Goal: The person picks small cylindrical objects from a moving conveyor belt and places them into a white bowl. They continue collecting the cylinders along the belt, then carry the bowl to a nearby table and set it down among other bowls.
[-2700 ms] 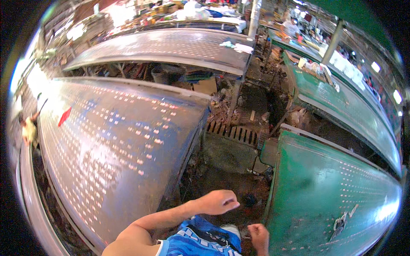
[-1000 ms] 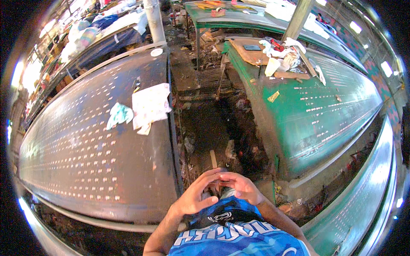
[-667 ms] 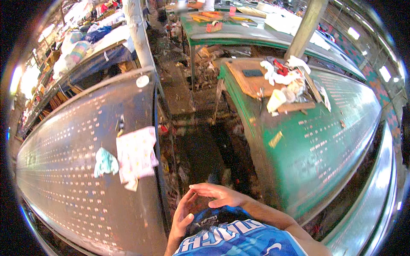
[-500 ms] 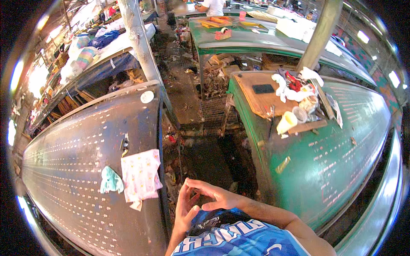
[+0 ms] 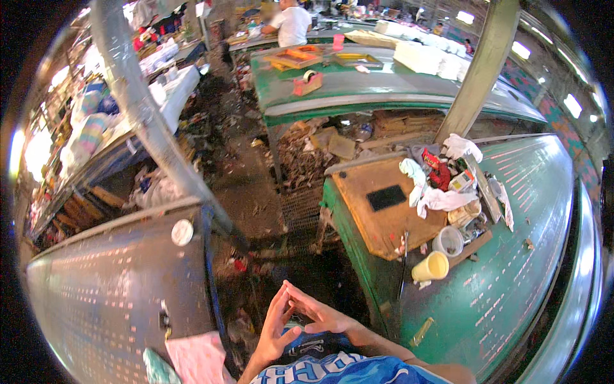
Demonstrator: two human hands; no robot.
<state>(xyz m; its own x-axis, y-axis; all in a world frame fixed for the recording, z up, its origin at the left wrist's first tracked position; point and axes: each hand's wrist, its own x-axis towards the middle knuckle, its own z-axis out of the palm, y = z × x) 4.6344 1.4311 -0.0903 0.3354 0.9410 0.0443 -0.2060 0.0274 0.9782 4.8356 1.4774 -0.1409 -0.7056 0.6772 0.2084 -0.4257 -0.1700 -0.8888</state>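
Observation:
In front of my blue shirt, my left hand [image 5: 276, 326] and my right hand [image 5: 321, 312] meet at the fingertips, making a peaked shape with a gap between the palms. Neither hand holds anything; the fingers are stretched out. Below the left, on the dark table [image 5: 121, 269], lie a pink cloth [image 5: 198, 358] and a teal cloth [image 5: 160, 366], both nearest to my left hand. To the right of my right hand stands a green table [image 5: 511, 256] bearing a wooden board [image 5: 358, 211] with a dark rectangular piece [image 5: 386, 198] on it.
A yellow cup [image 5: 432, 266], a clear cup [image 5: 448, 240] and crumpled white cloth [image 5: 448, 201] crowd the green table. Posts rise at left [image 5: 144, 109] and right [image 5: 480, 77]. A littered aisle [image 5: 240, 185] runs between tables. A person in a white shirt [image 5: 294, 27] stands far off.
The view has tipped up and shifted, so the pink and teal cloths sit lower and the far tables show larger. My hands keep their fingertip contact.

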